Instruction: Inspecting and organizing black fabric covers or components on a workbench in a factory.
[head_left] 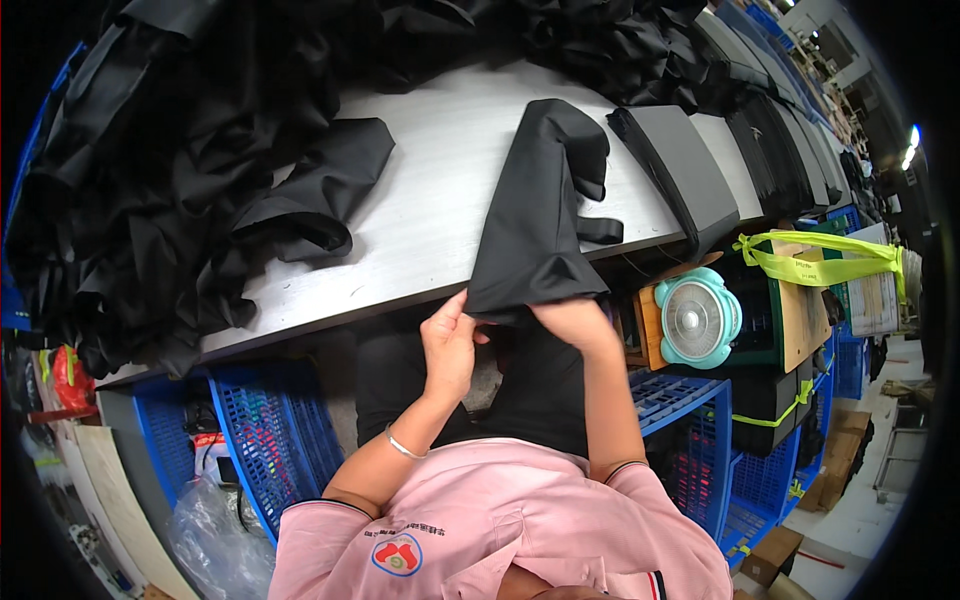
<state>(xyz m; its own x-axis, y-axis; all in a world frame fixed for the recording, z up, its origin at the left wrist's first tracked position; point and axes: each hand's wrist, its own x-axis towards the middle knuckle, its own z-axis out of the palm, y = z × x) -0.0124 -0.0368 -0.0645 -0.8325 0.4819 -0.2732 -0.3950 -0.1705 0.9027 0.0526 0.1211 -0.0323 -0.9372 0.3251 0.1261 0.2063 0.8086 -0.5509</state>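
Note:
A long black sewn fabric piece (pixel 535 220), shaped like a pouch, lies across the front edge of the white table (pixel 420 220). Its near end hangs toward me, and a short black strap sticks out on its right. My left hand (pixel 450 345) pinches the near left corner between thumb and fingers. At the near right edge, my right hand (pixel 575 322) goes in under the cloth; the fabric hides its fingers. From here I cannot tell whether those fingers grip anything.
Black fabric pieces (pixel 190 170) are heaped along the left and back. Stacked dark flat panels (pixel 685 165) stand at the right. A turquoise fan (pixel 698 315) sits beyond my right hand, near a yellow-green band (pixel 825 265). Blue crates (pixel 280 430) flank my legs, one holding clear plastic (pixel 215 530).

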